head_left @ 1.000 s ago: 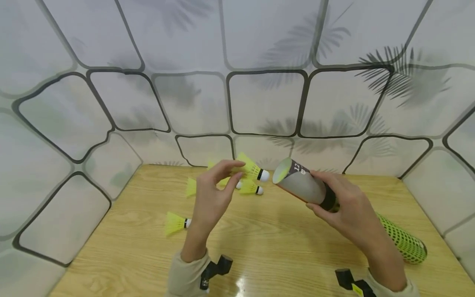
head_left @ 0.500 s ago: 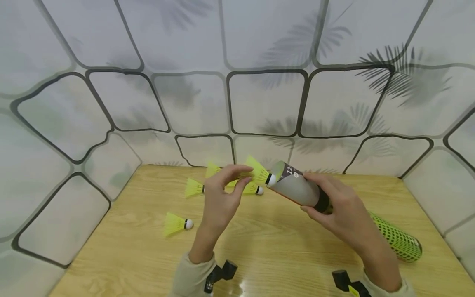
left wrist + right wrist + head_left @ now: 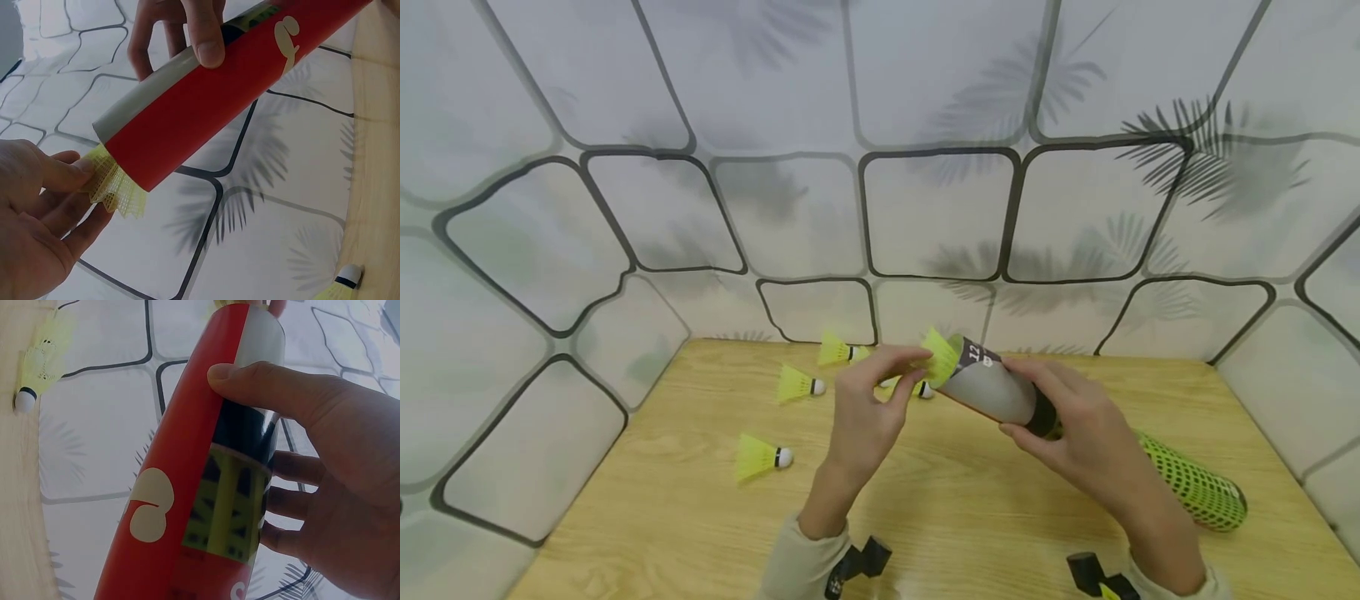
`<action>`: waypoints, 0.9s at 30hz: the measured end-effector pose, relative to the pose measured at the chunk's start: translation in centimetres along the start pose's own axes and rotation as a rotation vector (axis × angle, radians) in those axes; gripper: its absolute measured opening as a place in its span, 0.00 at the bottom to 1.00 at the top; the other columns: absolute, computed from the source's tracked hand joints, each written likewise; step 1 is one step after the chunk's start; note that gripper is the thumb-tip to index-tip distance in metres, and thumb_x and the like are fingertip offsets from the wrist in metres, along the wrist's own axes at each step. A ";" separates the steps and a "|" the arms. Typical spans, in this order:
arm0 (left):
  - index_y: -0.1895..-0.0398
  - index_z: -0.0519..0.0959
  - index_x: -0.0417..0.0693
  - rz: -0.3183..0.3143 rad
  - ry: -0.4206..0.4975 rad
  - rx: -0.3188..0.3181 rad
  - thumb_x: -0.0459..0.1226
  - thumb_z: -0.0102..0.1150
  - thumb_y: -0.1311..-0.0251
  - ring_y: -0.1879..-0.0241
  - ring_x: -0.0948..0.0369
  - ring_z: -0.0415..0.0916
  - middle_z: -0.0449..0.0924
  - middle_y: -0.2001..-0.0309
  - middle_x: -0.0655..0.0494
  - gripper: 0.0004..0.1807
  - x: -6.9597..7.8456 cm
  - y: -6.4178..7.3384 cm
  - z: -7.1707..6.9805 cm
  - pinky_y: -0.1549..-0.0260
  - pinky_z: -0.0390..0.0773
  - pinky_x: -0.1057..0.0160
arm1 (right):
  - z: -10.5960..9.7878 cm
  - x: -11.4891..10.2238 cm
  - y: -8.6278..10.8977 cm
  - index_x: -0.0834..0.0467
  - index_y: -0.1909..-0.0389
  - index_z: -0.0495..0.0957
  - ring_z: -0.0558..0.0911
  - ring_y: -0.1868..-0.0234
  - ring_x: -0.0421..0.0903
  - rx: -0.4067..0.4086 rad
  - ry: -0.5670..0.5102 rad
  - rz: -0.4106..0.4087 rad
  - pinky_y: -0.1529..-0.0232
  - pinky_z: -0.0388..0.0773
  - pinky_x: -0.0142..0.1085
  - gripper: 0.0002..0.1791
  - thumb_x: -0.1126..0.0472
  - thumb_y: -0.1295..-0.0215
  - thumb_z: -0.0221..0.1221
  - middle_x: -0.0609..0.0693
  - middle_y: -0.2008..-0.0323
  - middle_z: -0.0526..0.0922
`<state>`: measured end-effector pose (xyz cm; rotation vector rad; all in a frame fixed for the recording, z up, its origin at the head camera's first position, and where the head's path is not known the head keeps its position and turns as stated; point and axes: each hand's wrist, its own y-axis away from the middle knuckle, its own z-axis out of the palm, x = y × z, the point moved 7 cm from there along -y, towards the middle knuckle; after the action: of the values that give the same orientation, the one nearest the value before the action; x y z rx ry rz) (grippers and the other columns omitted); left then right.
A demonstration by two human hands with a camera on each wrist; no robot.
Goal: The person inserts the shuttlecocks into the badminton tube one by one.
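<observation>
Tilted in the air is a long shuttlecock tube (image 3: 992, 392), grey and red with a black band, its mouth facing up and left. My right hand (image 3: 1086, 442) grips it about the middle, thumb across its side in the right wrist view. With thumb and fingers, my left hand (image 3: 868, 417) pinches the skirt of a yellow shuttlecock (image 3: 937, 358) at the mouth. The shuttlecock's cork end is inside the tube and hidden; in the left wrist view, part of the skirt (image 3: 115, 184) sticks out.
Several yellow shuttlecocks with white corks lie on the wooden table (image 3: 685, 517): one shuttlecock (image 3: 758, 458) nearer, another shuttlecock (image 3: 797, 385) behind it, others farther back, partly behind the left hand. The tube's green dotted lower end (image 3: 1198, 483) extends right. A patterned backdrop (image 3: 940, 217) encloses the table.
My left hand has moved right, bringing the shuttlecock from outside the tube, cork first, into its mouth. The tube has shifted slightly left in my right hand.
</observation>
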<state>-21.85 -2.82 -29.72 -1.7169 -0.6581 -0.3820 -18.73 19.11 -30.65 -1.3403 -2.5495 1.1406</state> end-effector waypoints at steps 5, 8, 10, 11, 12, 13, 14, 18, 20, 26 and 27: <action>0.54 0.86 0.41 -0.016 0.014 -0.009 0.24 0.68 0.39 0.57 0.59 0.85 0.87 0.57 0.52 0.11 -0.1 0.1 0.6 0.52 0.84 0.65 | 0.1 -0.1 0.0 0.53 0.33 0.75 0.83 0.47 0.54 0.004 -0.005 -0.009 0.57 0.84 0.52 0.44 0.65 0.55 0.81 0.53 0.44 0.82; 0.54 0.86 0.40 -0.012 0.023 -0.020 0.24 0.68 0.39 0.56 0.59 0.85 0.87 0.57 0.51 0.11 -0.2 0.3 0.9 0.52 0.84 0.65 | 0.1 -0.1 0.0 0.53 0.34 0.76 0.83 0.48 0.54 0.011 -0.005 -0.015 0.57 0.84 0.51 0.44 0.64 0.56 0.81 0.53 0.45 0.82; 0.53 0.86 0.40 -0.009 0.033 -0.039 0.23 0.66 0.38 0.54 0.59 0.85 0.87 0.56 0.50 0.11 -0.1 0.4 1.2 0.51 0.84 0.65 | 0.1 -0.1 0.0 0.53 0.35 0.76 0.83 0.48 0.54 0.016 -0.005 -0.020 0.57 0.84 0.51 0.43 0.64 0.56 0.81 0.53 0.45 0.82; 0.53 0.86 0.40 -0.008 0.039 -0.052 0.23 0.65 0.37 0.53 0.59 0.85 0.87 0.55 0.50 0.11 0.0 0.4 1.4 0.51 0.84 0.64 | 0.1 -0.1 0.0 0.54 0.35 0.76 0.84 0.49 0.54 0.019 -0.003 -0.021 0.58 0.84 0.51 0.43 0.64 0.56 0.81 0.53 0.45 0.82; 0.52 0.86 0.40 -0.007 0.044 -0.064 0.23 0.65 0.36 0.52 0.59 0.85 0.87 0.54 0.50 0.11 0.0 0.4 1.5 0.50 0.84 0.64 | 0.1 -0.1 0.0 0.54 0.35 0.76 0.84 0.49 0.54 0.020 -0.004 -0.022 0.58 0.84 0.51 0.43 0.64 0.56 0.81 0.53 0.46 0.83; 0.52 0.86 0.39 -0.009 0.048 -0.077 0.23 0.64 0.35 0.52 0.59 0.85 0.87 0.54 0.50 0.11 0.1 0.5 1.7 0.50 0.83 0.65 | 0.1 -0.1 0.0 0.54 0.35 0.77 0.84 0.49 0.54 0.021 -0.004 -0.022 0.58 0.84 0.51 0.43 0.64 0.56 0.81 0.53 0.46 0.83; 0.51 0.86 0.39 -0.011 0.048 -0.088 0.23 0.63 0.35 0.51 0.59 0.85 0.87 0.53 0.49 0.12 0.1 0.5 1.8 0.50 0.83 0.65 | 0.1 -0.1 0.1 0.54 0.36 0.77 0.84 0.50 0.54 0.022 -0.004 -0.022 0.58 0.84 0.51 0.43 0.64 0.56 0.81 0.53 0.46 0.83; 0.49 0.85 0.40 -0.018 0.044 -0.110 0.24 0.62 0.33 0.51 0.60 0.85 0.88 0.52 0.49 0.12 0.0 0.5 2.2 0.51 0.83 0.65 | -0.1 0.0 0.0 0.55 0.36 0.77 0.84 0.50 0.55 0.027 -0.001 -0.018 0.58 0.84 0.52 0.43 0.64 0.57 0.82 0.55 0.47 0.83; 0.49 0.85 0.40 -0.023 0.055 -0.119 0.24 0.61 0.32 0.51 0.60 0.85 0.87 0.51 0.49 0.12 0.0 0.5 2.3 0.51 0.84 0.65 | -0.2 0.0 0.0 0.55 0.36 0.76 0.84 0.50 0.55 0.029 -0.002 -0.019 0.58 0.84 0.52 0.43 0.64 0.57 0.82 0.55 0.48 0.83; 0.47 0.84 0.41 -0.055 0.104 -0.155 0.24 0.57 0.30 0.51 0.60 0.85 0.87 0.50 0.49 0.13 -0.3 0.7 2.7 0.52 0.84 0.63 | -0.2 0.2 0.0 0.54 0.35 0.76 0.84 0.51 0.56 0.019 -0.003 -0.017 0.59 0.84 0.53 0.43 0.64 0.57 0.82 0.55 0.47 0.83; 0.46 0.83 0.42 -0.066 0.107 -0.165 0.24 0.57 0.29 0.52 0.61 0.85 0.87 0.51 0.49 0.14 -0.4 0.7 2.8 0.53 0.84 0.64 | -0.2 0.2 0.1 0.54 0.35 0.76 0.84 0.51 0.56 0.017 -0.002 -0.014 0.59 0.84 0.53 0.43 0.64 0.57 0.82 0.55 0.47 0.82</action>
<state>-21.96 -0.35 -31.20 -1.8196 -0.6204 -0.5837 -18.74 19.43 -30.58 -1.3158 -2.5406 1.1598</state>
